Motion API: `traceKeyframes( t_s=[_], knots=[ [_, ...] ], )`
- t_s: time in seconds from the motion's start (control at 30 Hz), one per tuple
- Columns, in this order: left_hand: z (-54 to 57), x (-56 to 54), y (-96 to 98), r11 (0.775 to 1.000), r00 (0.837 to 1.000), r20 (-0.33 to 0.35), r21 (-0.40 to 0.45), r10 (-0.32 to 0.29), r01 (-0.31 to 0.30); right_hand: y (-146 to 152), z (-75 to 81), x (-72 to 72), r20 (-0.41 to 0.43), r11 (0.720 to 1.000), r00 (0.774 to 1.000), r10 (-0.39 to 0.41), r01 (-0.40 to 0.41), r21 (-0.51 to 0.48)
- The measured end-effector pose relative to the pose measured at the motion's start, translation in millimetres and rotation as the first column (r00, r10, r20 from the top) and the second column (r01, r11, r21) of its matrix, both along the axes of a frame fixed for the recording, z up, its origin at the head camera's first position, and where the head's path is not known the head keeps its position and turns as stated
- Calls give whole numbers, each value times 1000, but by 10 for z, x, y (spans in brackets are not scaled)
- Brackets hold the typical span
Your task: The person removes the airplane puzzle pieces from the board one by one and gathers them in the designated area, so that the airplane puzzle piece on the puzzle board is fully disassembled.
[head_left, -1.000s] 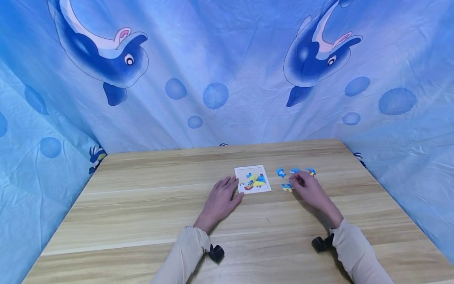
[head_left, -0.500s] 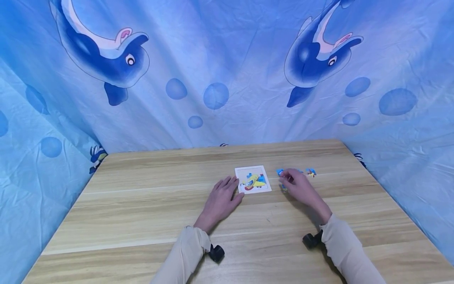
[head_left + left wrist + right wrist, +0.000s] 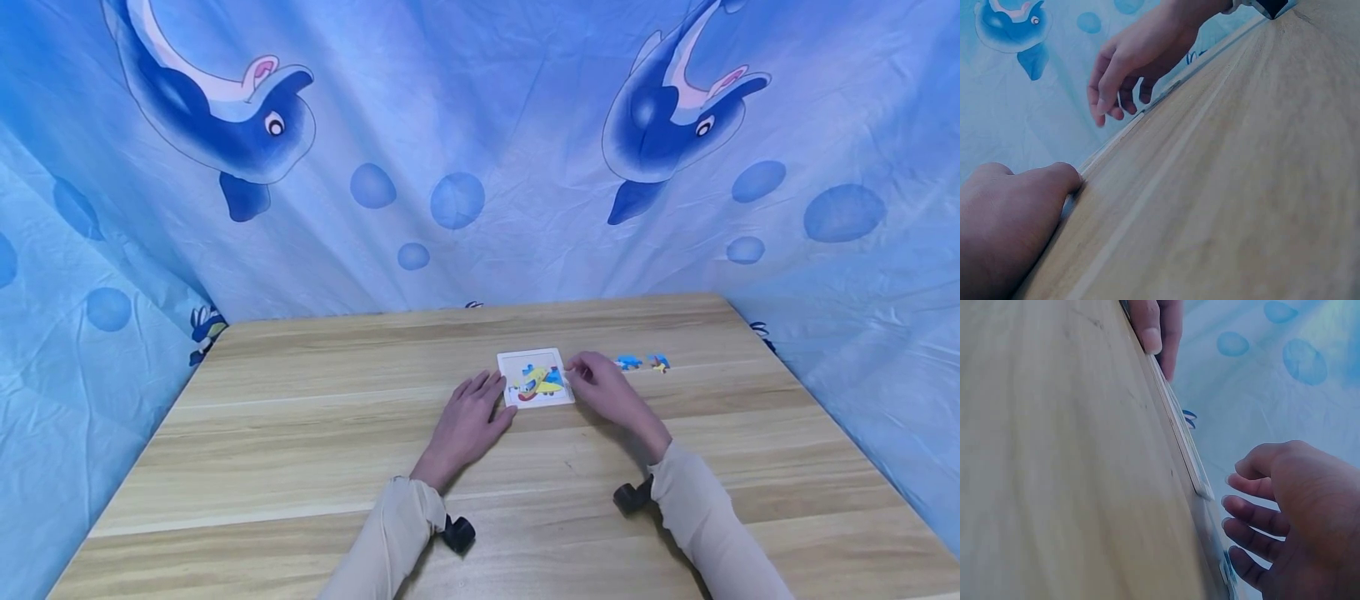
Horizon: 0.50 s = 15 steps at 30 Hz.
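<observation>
A square white puzzle board (image 3: pixel 528 357) lies on the table, bearing a partly assembled yellow airplane picture. My left hand (image 3: pixel 467 418) rests beside it with fingers extended, fingertips and thumb at its left edge. In the right wrist view, the left thumb (image 3: pixel 1150 339) presses on the board's border. My right hand (image 3: pixel 606 393) hovers by the board's right edge, thumb and index fingertips close together. Whether they pinch a small piece I cannot tell. Its other fingers hang curved in the left wrist view, where the right hand (image 3: pixel 1138 59) stands above the table.
Two loose blue puzzle pieces show right of the right hand: one blue piece (image 3: pixel 628 362) and one with red and yellow (image 3: pixel 659 362). Other loose pieces are hidden under that hand. A wooden table (image 3: pixel 315 400) meets a blue dolphin-print curtain (image 3: pixel 525 250) behind.
My right hand has moved left from among the loose pieces to the board's right edge, uncovering the blue piece behind it. The left hand and board have stayed put.
</observation>
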<state>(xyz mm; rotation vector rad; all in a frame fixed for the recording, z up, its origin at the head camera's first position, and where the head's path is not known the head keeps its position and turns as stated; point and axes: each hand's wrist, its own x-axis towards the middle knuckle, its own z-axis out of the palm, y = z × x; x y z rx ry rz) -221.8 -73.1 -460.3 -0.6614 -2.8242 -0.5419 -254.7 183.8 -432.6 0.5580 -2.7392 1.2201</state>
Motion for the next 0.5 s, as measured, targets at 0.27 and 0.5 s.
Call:
traceKeyframes(
  t_s=[0.27, 0.5],
  knots=[
    [-11, -2, 2, 1000, 1000, -23, 1, -3, 3, -147, -2, -46, -6, 1000, 1000, 25, -25, 9],
    [-5, -7, 1, 1000, 1000, -18, -14, 3, -3, -258, -6, -76, -9, 998, 998, 60, -60, 6]
  ],
)
